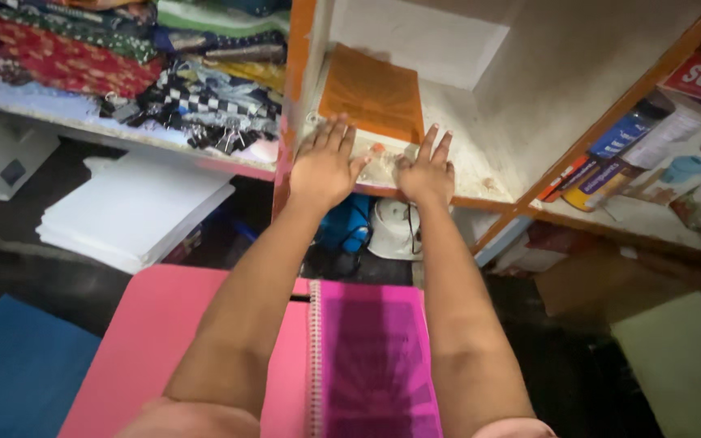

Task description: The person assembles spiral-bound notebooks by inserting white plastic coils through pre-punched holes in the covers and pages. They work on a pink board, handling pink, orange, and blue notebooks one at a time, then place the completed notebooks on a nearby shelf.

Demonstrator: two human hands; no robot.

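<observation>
While both hands press its edge, shelf holds an orange book.

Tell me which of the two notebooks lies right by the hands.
The orange notebook on the shelf, just beyond the left hand and right hand. The purple spiral notebook lies below, near the elbows.

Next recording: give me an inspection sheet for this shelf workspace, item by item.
Surface: dusty white shelf with orange edging.
Job's things: orange book lying flat on the shelf, just beyond the fingertips.
Clutter: folded fabrics and binder clips on the left shelf; books at right.
Hands: left hand and right hand flat on the shelf edge, open, holding nothing.
Cables: nothing seen clearly.
Surroundings: pink spiral notebook below; white sheet stack.
</observation>
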